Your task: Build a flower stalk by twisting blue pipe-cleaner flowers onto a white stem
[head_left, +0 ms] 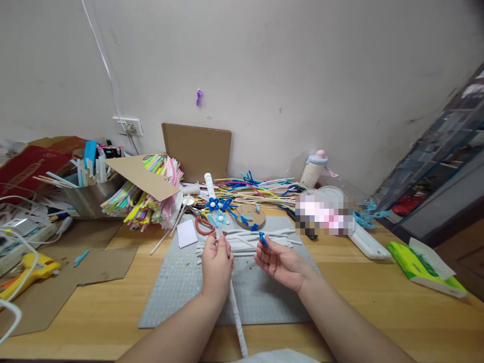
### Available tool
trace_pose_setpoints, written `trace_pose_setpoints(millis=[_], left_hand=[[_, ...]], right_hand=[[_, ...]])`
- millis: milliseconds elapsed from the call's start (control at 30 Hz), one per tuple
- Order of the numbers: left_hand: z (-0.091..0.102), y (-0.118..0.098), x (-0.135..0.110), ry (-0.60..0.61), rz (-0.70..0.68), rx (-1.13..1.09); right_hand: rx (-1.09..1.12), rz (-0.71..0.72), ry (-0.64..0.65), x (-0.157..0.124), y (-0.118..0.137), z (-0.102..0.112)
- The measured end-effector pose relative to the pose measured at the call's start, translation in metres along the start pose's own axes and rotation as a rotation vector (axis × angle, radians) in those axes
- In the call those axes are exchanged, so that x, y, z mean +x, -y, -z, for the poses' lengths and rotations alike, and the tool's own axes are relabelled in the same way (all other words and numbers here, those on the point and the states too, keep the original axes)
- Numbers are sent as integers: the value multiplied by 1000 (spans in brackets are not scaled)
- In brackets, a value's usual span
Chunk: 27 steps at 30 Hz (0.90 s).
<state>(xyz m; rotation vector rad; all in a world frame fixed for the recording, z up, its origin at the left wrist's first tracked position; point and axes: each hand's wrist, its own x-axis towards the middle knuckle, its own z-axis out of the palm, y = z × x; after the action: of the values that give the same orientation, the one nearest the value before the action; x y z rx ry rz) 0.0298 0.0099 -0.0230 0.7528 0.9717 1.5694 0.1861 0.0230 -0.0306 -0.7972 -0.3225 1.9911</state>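
My left hand (218, 262) is closed around a white wrapped stick (237, 317) that runs from near my body up past the fist. Blue and light-blue pipe-cleaner flowers (216, 218) with white centres sit on the stick above my fingers. In my right hand (278, 259), thumb and fingers pinch a small dark-blue pipe-cleaner flower (263, 239), held apart from the stick. Behind the hands, white pipe cleaners (242, 243) lie on a grey cutting mat (181, 297). A round cardboard disc (251, 217) carries small blue pieces.
Red-handled scissors (204, 225) and a white card (187, 233) lie left of the pipe cleaners. Further left are bundled coloured pipe cleaners (151, 206), a metal pot (93, 196) and a yellow glue gun (40, 267). On the right stand a bottle (314, 170) and a tissue pack (423, 269).
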Motion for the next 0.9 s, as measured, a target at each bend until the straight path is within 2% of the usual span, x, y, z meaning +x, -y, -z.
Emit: trace_pose_setpoints(millis=[567,800,900], left_hand=[[-1,5,-2,24,8,-5],[-1,6,-2,26,13,3],[-1,6,-2,28,15,4]], right_hand=[[-33,112,-5,7,-3,7],[-48,160,-106,10,-5,5],[-95,177,-67,10,-5,6]])
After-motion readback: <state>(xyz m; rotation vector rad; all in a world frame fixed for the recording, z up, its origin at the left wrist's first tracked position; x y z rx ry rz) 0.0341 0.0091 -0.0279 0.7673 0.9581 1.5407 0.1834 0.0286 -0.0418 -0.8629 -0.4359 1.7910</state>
